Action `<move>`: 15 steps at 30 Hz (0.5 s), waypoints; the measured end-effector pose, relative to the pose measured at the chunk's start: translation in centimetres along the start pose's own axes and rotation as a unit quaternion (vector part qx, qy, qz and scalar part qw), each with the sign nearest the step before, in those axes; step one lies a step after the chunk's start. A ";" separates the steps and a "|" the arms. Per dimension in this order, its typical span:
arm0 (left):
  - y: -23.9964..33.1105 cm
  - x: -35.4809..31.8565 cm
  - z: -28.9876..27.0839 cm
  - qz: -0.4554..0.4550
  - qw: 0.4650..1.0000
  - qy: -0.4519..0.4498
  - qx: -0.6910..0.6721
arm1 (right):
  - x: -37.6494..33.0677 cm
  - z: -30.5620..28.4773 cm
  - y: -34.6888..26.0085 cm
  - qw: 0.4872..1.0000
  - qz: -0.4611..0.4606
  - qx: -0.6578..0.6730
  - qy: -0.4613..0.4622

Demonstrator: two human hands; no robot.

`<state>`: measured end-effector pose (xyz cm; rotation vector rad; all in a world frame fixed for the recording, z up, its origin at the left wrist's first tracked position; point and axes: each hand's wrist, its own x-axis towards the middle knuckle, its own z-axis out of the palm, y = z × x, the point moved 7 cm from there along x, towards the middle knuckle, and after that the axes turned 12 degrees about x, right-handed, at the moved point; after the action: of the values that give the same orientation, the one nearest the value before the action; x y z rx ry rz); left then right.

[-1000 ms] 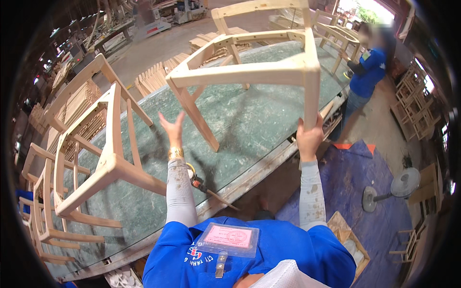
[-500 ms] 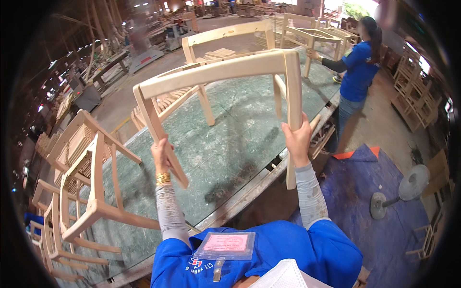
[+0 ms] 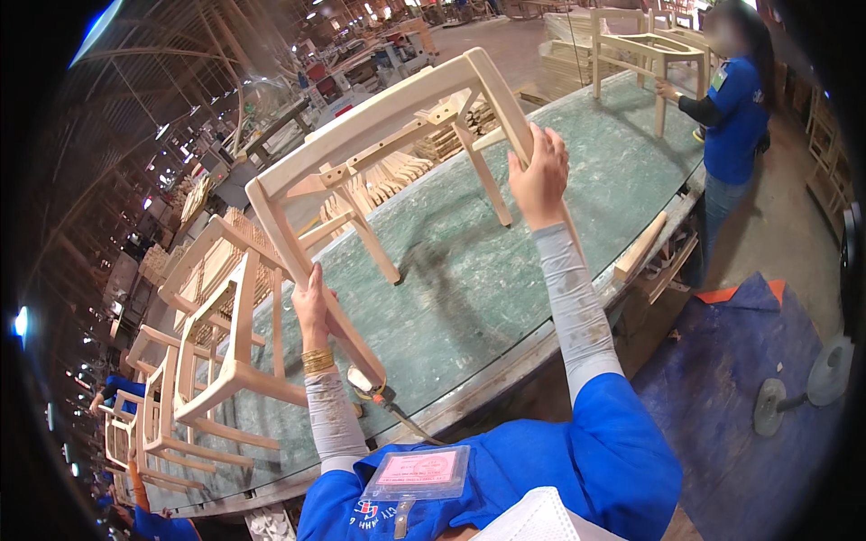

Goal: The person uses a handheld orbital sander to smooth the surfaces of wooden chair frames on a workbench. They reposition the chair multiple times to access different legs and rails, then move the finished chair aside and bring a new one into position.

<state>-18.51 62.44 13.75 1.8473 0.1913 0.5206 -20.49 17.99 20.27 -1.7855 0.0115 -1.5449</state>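
A pale wooden chair frame (image 3: 388,110) is held tilted over the green tabletop (image 3: 451,298), its broad rail facing me. My left hand (image 3: 314,307) is closed round its near left leg, below the middle. My right hand (image 3: 539,178) is wrapped round the near right leg, higher up, with the thumb on the inner side. The two far legs reach down close to the tabletop; I cannot tell if they touch. Beside the foot of the left leg lies a small tool (image 3: 365,388) with a cord, partly hidden.
Several chair frames (image 3: 239,343) crowd the table's left end. A loose wooden piece (image 3: 640,245) lies along the near edge at right. A co-worker (image 3: 735,117) in blue handles another chair frame (image 3: 654,50) at the far right. A fan (image 3: 794,392) stands on blue sheeting (image 3: 695,379).
The chair frame has tipped, with its right side raised and its far legs showing more. My right hand has moved up and away. The view has shifted, and the corded tool now shows.
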 end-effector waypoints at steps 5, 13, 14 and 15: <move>0.1 0.8 -0.1 -0.021 1.000 0.006 0.005 | -19.9 3.4 -4.9 0.947 0.056 0.249 -0.193; 2.3 2.6 0.6 -0.020 0.999 -0.021 0.033 | -49.1 15.2 -18.4 0.758 0.070 0.181 -0.623; 2.6 2.6 1.2 -0.013 0.999 -0.030 0.031 | -50.5 16.7 -18.9 0.747 0.052 0.154 -0.644; 2.8 2.6 1.4 -0.016 0.999 -0.032 0.027 | -51.7 17.8 -19.1 0.753 0.031 0.095 -0.650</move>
<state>-15.95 61.28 16.67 1.9080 0.1932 0.4378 -27.83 65.07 -12.64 -2.2620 -0.7154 0.0257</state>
